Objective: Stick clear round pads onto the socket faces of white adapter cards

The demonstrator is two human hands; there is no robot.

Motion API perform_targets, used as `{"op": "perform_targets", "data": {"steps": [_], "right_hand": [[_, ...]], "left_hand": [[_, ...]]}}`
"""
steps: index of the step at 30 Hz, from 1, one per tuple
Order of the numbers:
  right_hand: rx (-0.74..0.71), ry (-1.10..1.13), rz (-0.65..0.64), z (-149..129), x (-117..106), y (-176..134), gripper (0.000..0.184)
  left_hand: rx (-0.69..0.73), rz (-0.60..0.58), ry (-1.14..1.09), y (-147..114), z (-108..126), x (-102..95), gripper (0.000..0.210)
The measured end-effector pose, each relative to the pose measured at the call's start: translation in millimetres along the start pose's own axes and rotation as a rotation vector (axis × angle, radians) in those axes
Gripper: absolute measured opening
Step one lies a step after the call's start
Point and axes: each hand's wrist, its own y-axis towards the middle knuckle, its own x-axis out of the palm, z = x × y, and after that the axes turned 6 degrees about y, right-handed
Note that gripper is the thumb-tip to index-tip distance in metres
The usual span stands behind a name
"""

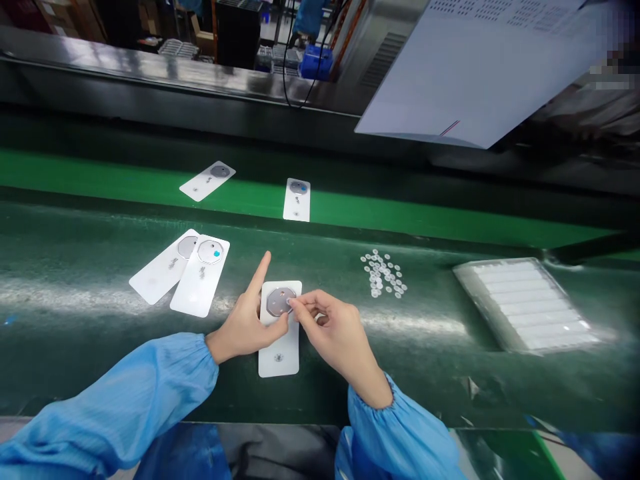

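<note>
In front of me, on the green bench, lies a white panel [279, 340] with rounded corners and a grey eight-sided patch that has small holes in it. My left hand [245, 323] is at its left side, index finger stretched away and thumb laid across the panel; the other fingers are partly hidden. Thumb and index finger of my right hand [333, 333] pinch a small whitish disc [289, 302] at the right edge of the grey patch. A loose cluster of small clear discs [377, 277] lies to the right.
Two overlapping white panels, the nearer one [200, 287] bearing a blue dot, lie at left. Farther back, two more, a left panel [203, 185] and a right panel [297, 207], rest on a bright green strip. A clear-wrapped tray [530, 303] sits right; a white board [425, 87] hangs above.
</note>
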Motion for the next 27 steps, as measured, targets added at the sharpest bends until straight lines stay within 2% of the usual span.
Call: {"op": "perform_targets", "data": {"steps": [3,6,8,10,12,14,16,19,21,23,25,27], "right_hand": [[0.039,0.029,0.053,4,-3,6,0.029],[0.077,0.160,0.071,12,-4,14,0.043],[0.123,0.305,-0.016,17,-3,17,0.048],[0.181,0.448,-0.123,22,0,14,0.045],[0.241,0.568,-0.249,26,3,6,0.047],[0.283,0.670,-0.348,30,7,-5,0.060],[0.292,0.706,-0.408,32,12,-16,0.066],[0.277,0.590,-0.438,33,19,-27,0.051],[0.268,0.531,-0.413,31,19,-24,0.043],[0.235,0.531,-0.297,28,7,-7,0.044],[0.174,0.520,-0.136,23,-18,25,0.045],[0.119,0.488,0.015,16,-50,69,0.044]], "left_hand": [[-0.024,-0.007,-0.114,-2,4,0.5,0.107],[-0.070,-0.001,-0.209,-1,9,0.7,0.108],[-0.106,0.069,-0.195,2,9,0.7,0.108],[-0.152,0.131,-0.163,6,8,0.6,0.105],[-0.204,0.136,-0.160,10,7,0.0,0.096],[-0.242,0.125,-0.188,12,5,-1.0,0.083],[-0.249,0.138,-0.214,13,4,-1.9,0.070],[-0.250,0.166,-0.240,14,2,-2.8,0.060],[-0.250,0.200,-0.263,17,1,-4.2,0.070],[-0.237,0.192,-0.325,21,0,-6.9,0.090],[-0.202,0.135,-0.394,24,0,-10.2,0.103],[-0.164,0.086,-0.404,25,0,-12.2,0.097]]}}
